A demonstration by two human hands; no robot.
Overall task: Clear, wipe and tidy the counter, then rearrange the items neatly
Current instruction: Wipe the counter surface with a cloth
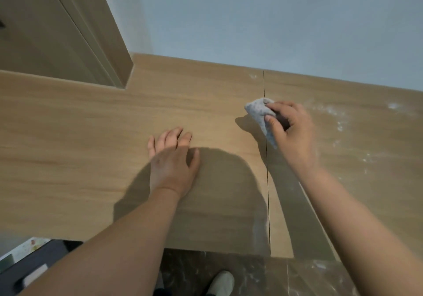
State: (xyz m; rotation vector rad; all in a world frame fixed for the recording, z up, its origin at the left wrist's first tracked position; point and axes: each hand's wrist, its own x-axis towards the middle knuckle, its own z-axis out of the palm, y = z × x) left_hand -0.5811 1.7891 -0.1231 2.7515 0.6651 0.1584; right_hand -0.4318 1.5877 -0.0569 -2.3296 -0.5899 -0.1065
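Note:
A light wood-grain counter (pixel 80 147) fills the middle of the view, with a thin seam running front to back right of centre. My right hand (pixel 291 131) grips a bunched grey dotted cloth (pixel 257 111) and holds it on the counter at the seam. My left hand (pixel 174 158) rests flat on the counter left of the seam, fingers straight and spread. White powdery smears (pixel 338 124) streak the counter to the right of my right hand.
A pale blue-grey wall (pixel 251 21) backs the counter. A tan door frame (pixel 75 32) stands at the back left. Below the counter's front edge lie dark marbled floor tiles (pixel 251 277) and a pale slipper (pixel 220 283).

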